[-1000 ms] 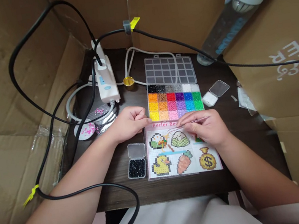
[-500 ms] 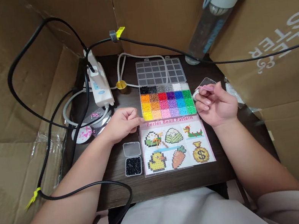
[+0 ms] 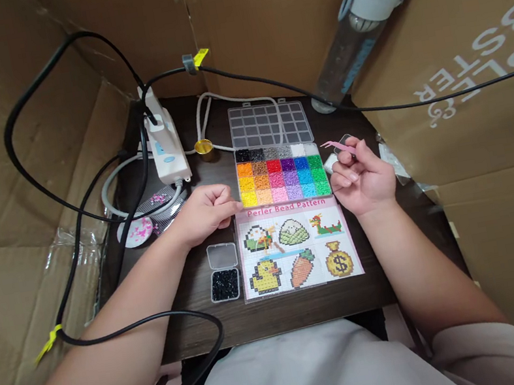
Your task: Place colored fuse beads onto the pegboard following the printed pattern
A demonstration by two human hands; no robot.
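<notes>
Pink tweezers point(image 3: 346, 147) with bent tips are gripped in my right hand point(image 3: 367, 176), at the right side of the bead box; their tips point left. My left hand point(image 3: 211, 212) is curled in a loose fist by the box's lower left corner, and what its fingers may hold is hidden. The bead box point(image 3: 282, 173) stands open, its compartments filled with beads in many colours. In front of it lies the Perler bead pattern sheet point(image 3: 312, 236), printed with pixel pictures such as a duck and a carrot. A small open case of black beads point(image 3: 225, 284) sits left of the sheet.
A white power strip point(image 3: 168, 148) with black cables point(image 3: 179, 314) stands at the back left. Pink bits lie on a white disc point(image 3: 134, 242) near my left forearm. A gold cup point(image 3: 204, 149) and a water bottle point(image 3: 354, 49) are behind. Cardboard walls surround the dark table point(image 3: 279, 318).
The tweezers in my right hand have swung so that their tips now point left and show clearly. The whole view has shifted slightly; my left hand keeps its place by the box.
</notes>
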